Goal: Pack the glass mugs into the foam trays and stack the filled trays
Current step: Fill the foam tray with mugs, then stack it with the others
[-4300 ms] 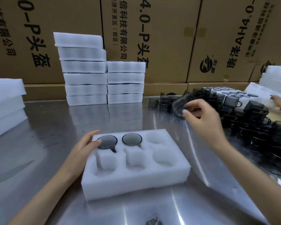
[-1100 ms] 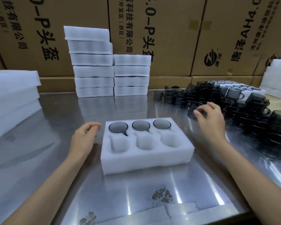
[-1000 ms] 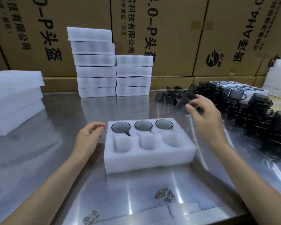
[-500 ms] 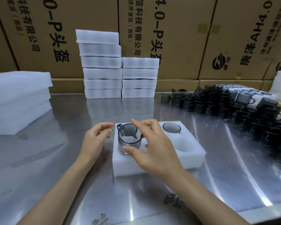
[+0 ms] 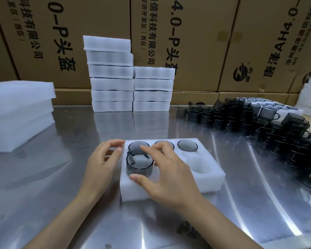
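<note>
A smoky glass mug [image 5: 140, 163] sits partly sunk in the front-left pocket of the foam tray [image 5: 212, 178], centre of the frame, on the desk [image 5: 43, 177]. If pushed down tilted, its handle could snag the foam. The right hand [image 5: 166, 174] forms the grip, thumb and fingers pinching the mug's rim; the left hand [image 5: 102, 159], loosely curled, steadies the tray's left edge.

A white rectangular foam tray [image 5: 171, 190] with six round pockets lies flat on the steel counter [image 5: 43, 177]. Its far row holds three smoky grey glass mugs [image 5: 187, 145], sunk to their rims. A fourth smoky grey glass mug [image 5: 140, 165] stands upright, partly seated in the near left pocket. Many more grey mugs [image 5: 258, 123] crowd the counter's far right. Filled white trays [image 5: 131, 88] stand in two stacks at the far edge.
</note>
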Demonstrator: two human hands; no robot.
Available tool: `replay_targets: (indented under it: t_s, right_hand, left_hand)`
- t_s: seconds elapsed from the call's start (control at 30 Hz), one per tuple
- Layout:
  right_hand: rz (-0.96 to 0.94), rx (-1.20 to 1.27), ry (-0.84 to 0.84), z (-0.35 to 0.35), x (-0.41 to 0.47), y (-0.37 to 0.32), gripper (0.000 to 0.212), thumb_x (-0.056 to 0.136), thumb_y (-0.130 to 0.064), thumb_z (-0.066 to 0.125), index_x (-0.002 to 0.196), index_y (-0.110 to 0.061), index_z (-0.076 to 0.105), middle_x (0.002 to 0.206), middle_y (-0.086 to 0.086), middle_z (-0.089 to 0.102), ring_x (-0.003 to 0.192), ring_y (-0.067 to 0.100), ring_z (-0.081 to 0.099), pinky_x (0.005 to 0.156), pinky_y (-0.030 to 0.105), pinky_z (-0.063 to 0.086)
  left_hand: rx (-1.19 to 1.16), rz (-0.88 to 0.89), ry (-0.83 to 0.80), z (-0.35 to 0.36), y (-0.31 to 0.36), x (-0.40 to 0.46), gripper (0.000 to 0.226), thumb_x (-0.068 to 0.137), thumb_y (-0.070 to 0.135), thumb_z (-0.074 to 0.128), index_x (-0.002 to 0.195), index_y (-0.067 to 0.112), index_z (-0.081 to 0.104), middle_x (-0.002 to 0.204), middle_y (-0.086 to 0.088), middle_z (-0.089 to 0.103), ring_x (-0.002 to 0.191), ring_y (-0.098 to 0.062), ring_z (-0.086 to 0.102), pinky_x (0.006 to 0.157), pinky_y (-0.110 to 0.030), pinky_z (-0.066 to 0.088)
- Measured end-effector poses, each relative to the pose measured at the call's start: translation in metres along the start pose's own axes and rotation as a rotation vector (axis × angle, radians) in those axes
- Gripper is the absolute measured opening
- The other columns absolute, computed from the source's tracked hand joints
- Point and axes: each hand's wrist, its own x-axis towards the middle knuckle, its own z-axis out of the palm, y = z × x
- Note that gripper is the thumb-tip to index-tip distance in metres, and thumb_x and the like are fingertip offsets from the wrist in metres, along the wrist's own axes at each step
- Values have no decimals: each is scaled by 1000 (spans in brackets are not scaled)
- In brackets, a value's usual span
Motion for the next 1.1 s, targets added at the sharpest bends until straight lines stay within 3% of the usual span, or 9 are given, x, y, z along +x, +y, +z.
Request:
replay_targets:
  t_s: [0.07,0.17,0.3,0.43,0.67,0.8,0.87,1.0,1.1]
  right_hand:
    - [-20,-21,15,-1,-2,-1,65,78,-62,57,135,-35,44,120,-19,41,110,1,45,77,22,45]
    - [-80,-30,15,-5,-6,-3,63,87,-53,42,142,-24,41,140,-15,42,127,3,38,100,20,37]
    - [-123,-113,-78,-8,-10,-1,61,91,-44,32,147,-22,31,154,-12,27,142,4,21,116,27,18]
    - [-95,-194,-170,-5,-12,-2,62,90,-47,20,144,-24,39,153,-12,30,140,6,25,113,25,12]
    - [-124,-280,-200,0,-15,-1,50,92,-41,35,134,-17,51,151,-3,36,137,16,32,111,34,23]
    - [-192,-236,-122,-3,-14,0,50,94,-41,32,133,-17,52,143,-3,47,130,15,40,108,33,27]
    - [-208,-71,95,-12,-10,6,41,93,-34,38,120,-15,62,121,-2,64,112,14,53,98,25,37]
    - [173,136,472,-43,5,51,33,92,-31,41,112,-21,65,105,-13,61,105,6,50,87,10,33]
    - [557,164,458,-65,14,111,33,94,-25,44,124,-19,57,123,-6,56,120,14,48,97,26,36]
  left_hand:
    - [69,148,-13,-7,11,-10,24,89,31,48,108,29,63,114,14,62,106,-1,56,91,-16,41]
    - [238,402,-128,-23,21,-27,48,90,36,39,131,16,54,137,8,52,130,-7,44,108,-24,31]
    - [484,628,-262,-38,26,-44,53,99,42,28,135,11,49,145,3,45,139,-15,35,113,-36,24]
    - [527,616,-329,-40,23,-50,53,99,45,23,124,16,60,132,6,57,129,-10,45,108,-37,30]
    - [478,546,-277,-35,19,-48,39,89,38,40,111,22,69,117,11,65,114,0,54,105,-31,31]
    - [446,548,-266,-34,17,-49,49,97,50,27,115,24,65,122,12,63,117,-1,54,103,-30,35]
    - [425,541,-244,-35,12,-47,44,95,46,33,123,25,60,129,15,58,121,0,50,105,-23,32]
    - [261,305,-172,-36,-1,-36,43,87,49,34,125,41,53,131,23,53,123,5,45,99,-10,31]
    - [185,167,-146,-34,-12,-27,38,84,55,33,114,48,56,123,23,58,117,9,47,93,-4,31]
